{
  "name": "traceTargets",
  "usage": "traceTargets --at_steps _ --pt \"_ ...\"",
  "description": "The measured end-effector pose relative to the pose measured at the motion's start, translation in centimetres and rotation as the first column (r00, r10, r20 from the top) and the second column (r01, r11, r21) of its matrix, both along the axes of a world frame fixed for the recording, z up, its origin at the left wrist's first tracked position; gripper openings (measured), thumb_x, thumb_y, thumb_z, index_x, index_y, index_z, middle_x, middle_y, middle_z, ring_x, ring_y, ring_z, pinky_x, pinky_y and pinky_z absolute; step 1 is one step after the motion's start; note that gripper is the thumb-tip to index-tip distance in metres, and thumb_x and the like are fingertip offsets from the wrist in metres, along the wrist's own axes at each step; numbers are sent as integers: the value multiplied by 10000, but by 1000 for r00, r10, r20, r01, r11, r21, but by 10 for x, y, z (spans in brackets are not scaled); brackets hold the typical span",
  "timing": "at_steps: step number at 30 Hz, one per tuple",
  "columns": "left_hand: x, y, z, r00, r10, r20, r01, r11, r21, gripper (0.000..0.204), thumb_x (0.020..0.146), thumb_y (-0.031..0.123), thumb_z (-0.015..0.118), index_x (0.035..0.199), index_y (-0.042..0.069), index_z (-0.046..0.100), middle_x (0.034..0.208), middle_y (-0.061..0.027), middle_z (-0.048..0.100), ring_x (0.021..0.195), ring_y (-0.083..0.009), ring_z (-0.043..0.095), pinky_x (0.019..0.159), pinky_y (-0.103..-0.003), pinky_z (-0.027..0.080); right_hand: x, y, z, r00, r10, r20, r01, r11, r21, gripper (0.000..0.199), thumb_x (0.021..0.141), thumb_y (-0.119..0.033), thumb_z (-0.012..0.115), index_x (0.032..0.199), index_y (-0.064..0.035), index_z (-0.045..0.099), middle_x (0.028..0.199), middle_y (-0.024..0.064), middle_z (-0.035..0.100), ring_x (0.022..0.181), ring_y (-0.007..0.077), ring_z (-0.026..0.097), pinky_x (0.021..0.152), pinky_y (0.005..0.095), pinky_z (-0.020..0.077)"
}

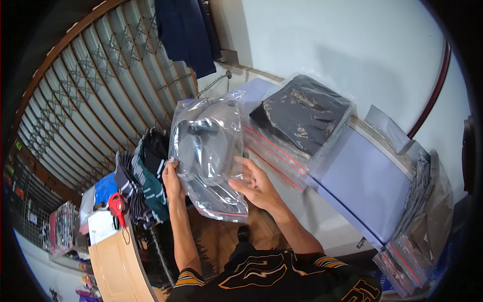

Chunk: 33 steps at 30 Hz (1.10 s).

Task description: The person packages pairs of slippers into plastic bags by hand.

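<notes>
A clear plastic bag [221, 204] with a red strip along its near edge hangs in front of me. Inside lies a pair of grey slippers [214, 138] with ribbed footbeds, partly covered by glare. My left hand [172, 180] pinches the bag's left edge. At the bag's right side, my right hand [257, 187] has its thumb and fingers apart, against or very close to the plastic; whether it bears any weight I cannot tell.
A pale lilac table [362, 181] along the wall carries a stack of bagged dark garments [307, 113]. More clear bags [417, 221] lie at its right end. Left are hanging clothes [151, 171], a wooden counter [118, 267] with a red tape dispenser [118, 206], and a folding gate [95, 85].
</notes>
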State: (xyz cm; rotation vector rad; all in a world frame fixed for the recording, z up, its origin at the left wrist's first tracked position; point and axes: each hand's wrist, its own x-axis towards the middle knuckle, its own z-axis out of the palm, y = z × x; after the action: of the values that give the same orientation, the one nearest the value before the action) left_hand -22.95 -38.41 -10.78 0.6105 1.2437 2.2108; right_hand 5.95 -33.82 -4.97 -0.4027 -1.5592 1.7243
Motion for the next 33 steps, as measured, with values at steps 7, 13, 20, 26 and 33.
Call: traceTargets --at_steps 7,13,20,26,33 --pt "-76 140 28 972 -233 6 233 972 -42 123 905 132 565 898 26 627 861 -39 635 749 -149 600 729 -288 504 -36 50 -12 998 -64 -13 63 998 -31 652 893 -193 733 1423 -44 384 1379 149 510 1091 182 603 820 289 497" --pt "-114 276 25 908 -400 -123 383 913 -143 115 909 129 568 871 45 637 845 -18 612 797 -124 562 737 -268 467 -45 53 -7 991 -44 125 45 999 -3 534 913 -165 701 1375 -46 460 1358 97 537 1121 175 592 861 296 483" --pt "-108 375 16 670 -576 -469 428 815 -390 230 982 208 552 966 1 651 908 -34 639 813 -111 554 747 -247 442 0 19 30 982 -60 178 57 998 17 543 887 -67 700 1374 -13 467 1327 132 571 1149 216 595 917 324 498" --pt "-84 368 42 128 -271 -954 23 962 -271 246 882 135 627 1027 -63 635 823 -70 672 780 -138 625 719 -280 493 57 -8 28 803 -595 -35 589 785 192 474 864 -167 736 1266 -3 543 1137 153 654 914 179 650 756 291 531" --pt "17 316 109 301 -615 -729 662 685 -305 435 954 293 623 1247 -25 572 1197 -145 644 1073 -202 608 941 -347 465 89 50 18 25 -998 60 986 35 162 551 975 -347 582 1381 2 452 1308 150 579 1177 218 542 976 335 428"
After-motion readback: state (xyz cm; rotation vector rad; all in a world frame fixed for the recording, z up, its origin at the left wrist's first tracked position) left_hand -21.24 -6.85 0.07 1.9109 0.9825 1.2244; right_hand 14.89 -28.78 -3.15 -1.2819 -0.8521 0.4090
